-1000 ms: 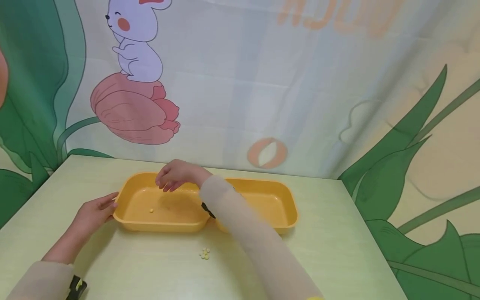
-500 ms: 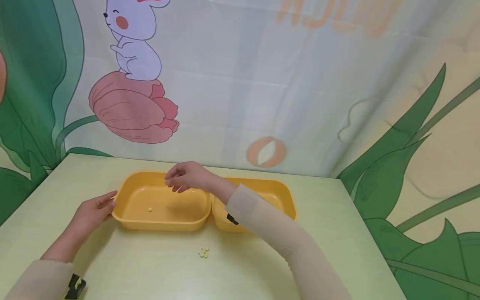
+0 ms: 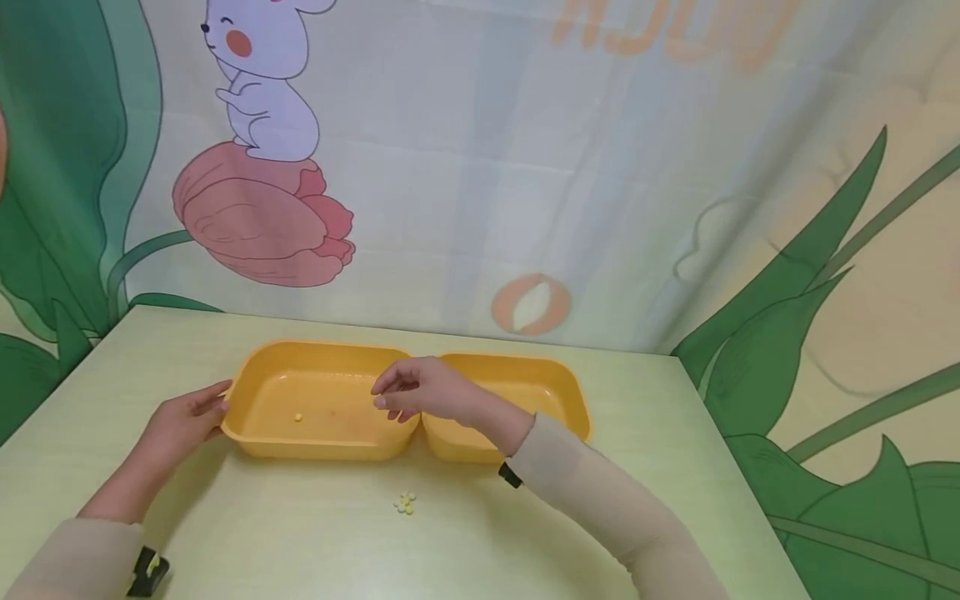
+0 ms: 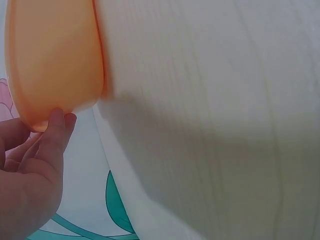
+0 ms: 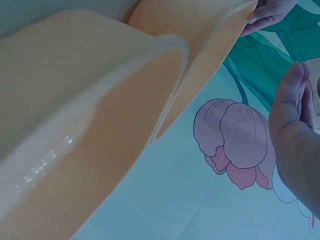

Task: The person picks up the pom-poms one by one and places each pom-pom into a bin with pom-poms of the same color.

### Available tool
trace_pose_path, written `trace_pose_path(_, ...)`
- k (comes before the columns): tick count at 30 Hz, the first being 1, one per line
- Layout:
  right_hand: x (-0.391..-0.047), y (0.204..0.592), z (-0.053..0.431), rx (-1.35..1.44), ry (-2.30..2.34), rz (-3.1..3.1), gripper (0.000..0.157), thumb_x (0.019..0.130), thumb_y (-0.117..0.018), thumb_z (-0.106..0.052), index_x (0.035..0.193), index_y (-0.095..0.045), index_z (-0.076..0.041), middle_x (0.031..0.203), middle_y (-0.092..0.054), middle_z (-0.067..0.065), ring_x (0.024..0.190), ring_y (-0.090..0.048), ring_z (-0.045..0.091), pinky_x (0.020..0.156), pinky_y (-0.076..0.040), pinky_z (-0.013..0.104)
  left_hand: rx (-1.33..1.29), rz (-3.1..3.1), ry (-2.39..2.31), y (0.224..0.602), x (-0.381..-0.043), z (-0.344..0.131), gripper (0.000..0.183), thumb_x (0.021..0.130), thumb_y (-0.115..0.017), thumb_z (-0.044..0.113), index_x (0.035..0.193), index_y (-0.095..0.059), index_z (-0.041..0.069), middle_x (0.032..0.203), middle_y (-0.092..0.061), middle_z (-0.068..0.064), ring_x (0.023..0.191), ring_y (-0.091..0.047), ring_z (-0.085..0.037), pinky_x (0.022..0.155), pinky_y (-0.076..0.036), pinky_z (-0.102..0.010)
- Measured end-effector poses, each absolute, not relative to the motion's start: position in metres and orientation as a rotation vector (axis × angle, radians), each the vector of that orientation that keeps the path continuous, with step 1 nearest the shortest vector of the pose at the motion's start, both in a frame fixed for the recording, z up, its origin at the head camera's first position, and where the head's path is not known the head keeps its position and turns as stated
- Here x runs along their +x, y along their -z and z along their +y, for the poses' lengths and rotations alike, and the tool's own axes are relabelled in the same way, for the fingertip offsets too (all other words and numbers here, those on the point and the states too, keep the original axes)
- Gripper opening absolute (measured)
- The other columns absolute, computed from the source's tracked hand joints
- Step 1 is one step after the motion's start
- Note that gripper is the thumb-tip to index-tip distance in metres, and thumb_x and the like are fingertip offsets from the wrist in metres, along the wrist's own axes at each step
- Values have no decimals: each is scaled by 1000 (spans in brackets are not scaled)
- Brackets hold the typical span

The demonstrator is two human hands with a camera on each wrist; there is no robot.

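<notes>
My left hand (image 3: 178,423) holds the left end of a yellow plastic tray (image 3: 318,451); in the left wrist view its thumb and fingers (image 4: 54,135) pinch the tray's corner. One small pale-yellow round piece (image 3: 298,417) lies inside that tray. Over the seam where this tray meets a second yellow tray (image 3: 525,387) hovers my right hand (image 3: 431,390), fingers loosely bent. Nothing shows between them, and the right wrist view also has no object at the fingers (image 5: 290,95). Several small pale-yellow pieces (image 3: 406,503) lie clustered on the table in front of the trays.
The pale wood-look table (image 3: 645,517) carries both trays side by side near its back edge. Behind it hangs a printed cloth (image 3: 420,167) with a rabbit, a tulip and green leaves. A black strap (image 3: 148,573) sits at the left sleeve.
My right hand has drawn back from over the left tray, moving right and nearer to me. The left hand stays at the tray's end. The table cluster looks the same.
</notes>
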State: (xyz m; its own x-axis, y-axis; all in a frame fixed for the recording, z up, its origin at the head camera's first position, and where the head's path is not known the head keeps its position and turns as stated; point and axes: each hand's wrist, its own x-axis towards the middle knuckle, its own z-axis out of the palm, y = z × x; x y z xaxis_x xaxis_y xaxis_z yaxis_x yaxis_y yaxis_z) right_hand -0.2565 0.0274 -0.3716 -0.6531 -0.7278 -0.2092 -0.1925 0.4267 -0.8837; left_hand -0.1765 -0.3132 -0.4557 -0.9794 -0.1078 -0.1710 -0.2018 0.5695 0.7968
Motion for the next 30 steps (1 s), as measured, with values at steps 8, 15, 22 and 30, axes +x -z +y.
trace_pose_path(8,-243,382,51,-794,1165,2110,26,98,-69,-12,118,-68,4,108,-72,29,75,-67,9,75,-64,28,-314,2642,-1382,453,-177,-310,57,112,-41,21,156,-23,-11,152,-38,-41,135,-50,-52,96,-59,-39)
trace_pose_path(15,-230,401,70,-774,1179,2082,24,97,-68,-8,115,-67,8,106,-72,29,76,-67,11,79,-66,41,-318,2641,-1368,449,-178,-308,57,112,-41,21,156,-24,-11,151,-39,-40,133,-53,-51,95,-61,-37)
trace_pose_path(22,-218,420,81,-734,1151,2139,20,95,-70,-6,109,-70,7,98,-74,22,75,-66,13,72,-65,36,-322,2641,-1366,448,-178,-308,57,112,-40,21,156,-23,-11,152,-38,-41,134,-51,-51,96,-60,-38)
trace_pose_path(30,-209,436,85,-770,992,2298,10,93,-74,-11,101,-73,-4,99,-77,10,82,-67,5,70,-55,13,-329,2628,-1378,450,-179,-308,57,112,-40,20,157,-22,-10,153,-36,-41,136,-49,-52,95,-60,-36)
